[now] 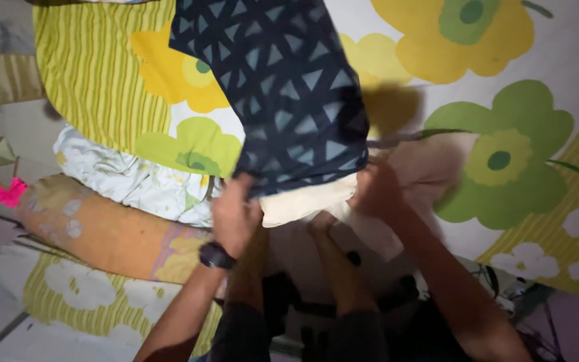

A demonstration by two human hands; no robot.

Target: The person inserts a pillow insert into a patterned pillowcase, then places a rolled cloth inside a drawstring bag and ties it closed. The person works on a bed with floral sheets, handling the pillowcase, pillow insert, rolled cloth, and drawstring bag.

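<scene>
A dark navy cloth (289,87) printed with pale blue triangles lies stretched across the flowered bedsheet (504,161), running from the top of the view down toward the person. Its near edge is bunched and gripped at both corners, the left hand (234,216) on one, the right hand (374,191) on the other. Just under that edge, touching the navy cloth, sits a folded cream cloth (306,201), partly covered by it.

Dim light falls on a flowered green-and-yellow bedsheet (504,87), with an orange bolster (95,228) alongside.
</scene>
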